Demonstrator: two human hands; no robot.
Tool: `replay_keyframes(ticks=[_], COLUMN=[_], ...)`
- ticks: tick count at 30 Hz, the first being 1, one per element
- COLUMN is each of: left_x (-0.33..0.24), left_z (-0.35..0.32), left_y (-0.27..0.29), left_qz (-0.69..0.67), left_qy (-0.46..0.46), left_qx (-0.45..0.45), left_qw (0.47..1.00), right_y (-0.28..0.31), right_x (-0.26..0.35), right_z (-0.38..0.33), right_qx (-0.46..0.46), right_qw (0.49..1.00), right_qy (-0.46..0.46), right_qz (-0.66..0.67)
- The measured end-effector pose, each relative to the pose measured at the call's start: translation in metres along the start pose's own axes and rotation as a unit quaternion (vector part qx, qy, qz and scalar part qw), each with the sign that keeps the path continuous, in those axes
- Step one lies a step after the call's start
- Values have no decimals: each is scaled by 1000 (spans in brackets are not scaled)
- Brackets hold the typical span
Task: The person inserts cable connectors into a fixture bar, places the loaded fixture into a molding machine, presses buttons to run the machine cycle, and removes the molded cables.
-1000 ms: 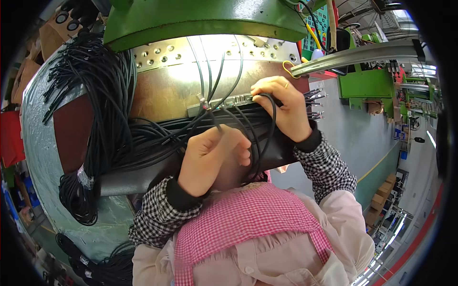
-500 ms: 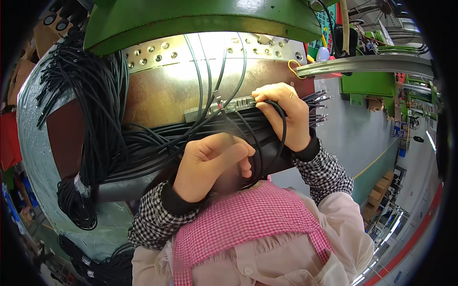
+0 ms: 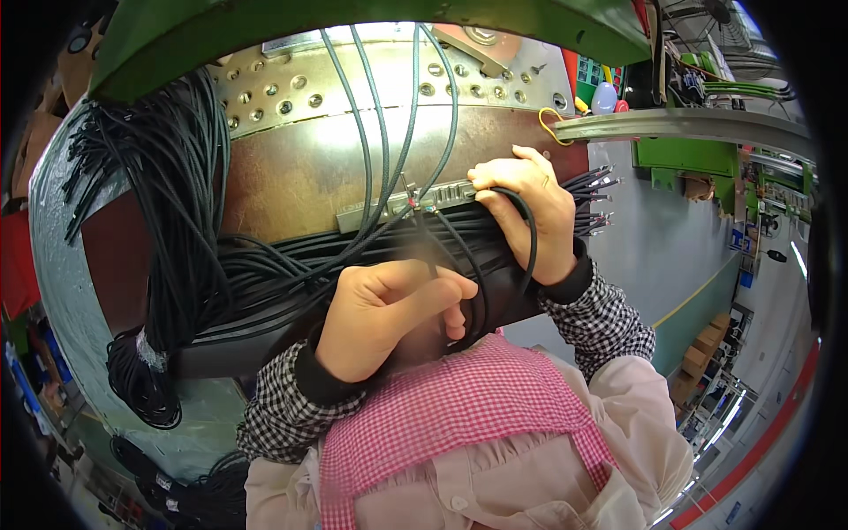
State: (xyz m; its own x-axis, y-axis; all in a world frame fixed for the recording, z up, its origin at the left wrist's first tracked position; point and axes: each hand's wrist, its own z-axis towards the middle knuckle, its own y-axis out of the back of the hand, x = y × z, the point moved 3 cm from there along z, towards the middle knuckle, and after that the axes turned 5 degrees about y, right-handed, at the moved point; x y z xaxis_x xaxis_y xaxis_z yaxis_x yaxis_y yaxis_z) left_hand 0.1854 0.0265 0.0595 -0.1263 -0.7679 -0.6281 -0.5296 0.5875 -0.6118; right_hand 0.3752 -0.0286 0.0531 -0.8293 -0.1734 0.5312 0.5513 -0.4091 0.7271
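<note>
A narrow grey metal slotted bar (image 3: 355, 217) lies across the brown work surface. My right hand (image 3: 537, 210) is at its right end, thumb and fingers closed on a black cable (image 3: 530, 256) that loops down past the palm; its tip is hidden by the fingers. My left hand (image 3: 389, 309) is closed nearer my body, fingers pinched around a dark, blurred cable (image 3: 424, 237). That cable rises to the bar's middle, where small coloured wire ends (image 3: 412, 201) show. A thick bundle of black cables (image 3: 291, 265) runs behind and beneath both hands.
Several thin cables (image 3: 362, 132) hang in front of a lit, perforated metal plate (image 3: 300, 84). A green machine body (image 3: 371, 31) arches overhead. More black cables (image 3: 181, 177) drape at the left. Bare wire ends (image 3: 605, 181) stick out at right, below a grey rail (image 3: 680, 129).
The view has shifted, showing more of the perforated plate and an orange-brown part behind it. My left hand sits slightly lower; both hands keep their grips.
</note>
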Motion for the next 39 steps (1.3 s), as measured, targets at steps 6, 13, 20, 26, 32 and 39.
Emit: replay_keyframes(ticks=[6, 13, 20, 26, 32, 39], left_x=[1, -2, -16, -24, -16, -16], left_z=[-2, -4, -6, -13, -15, -18], left_y=[1, -2, -22, -44, -36, -32], left_qz=[17, 20, 34, 313, 436, 424], left_qy=[-14, -19, 22, -120, -312, -280], left_qx=[-1, 10, 37, -42, -106, -95], left_qw=[1000, 1000, 998, 941, 837, 856], right_y=[-3, -7, 40, 36, 15, 7], right_x=[1, 9, 45, 26, -18, -16], right_z=[-3, -1, 40, 29, -6, -5], right_qx=[-11, -13, 72, 63, 1, 30], right_qw=[999, 985, 960, 974, 995, 998], right_qy=[41, 93, 246, 190, -53, 38], right_qz=[-9, -148, -115, -106, 79, -27])
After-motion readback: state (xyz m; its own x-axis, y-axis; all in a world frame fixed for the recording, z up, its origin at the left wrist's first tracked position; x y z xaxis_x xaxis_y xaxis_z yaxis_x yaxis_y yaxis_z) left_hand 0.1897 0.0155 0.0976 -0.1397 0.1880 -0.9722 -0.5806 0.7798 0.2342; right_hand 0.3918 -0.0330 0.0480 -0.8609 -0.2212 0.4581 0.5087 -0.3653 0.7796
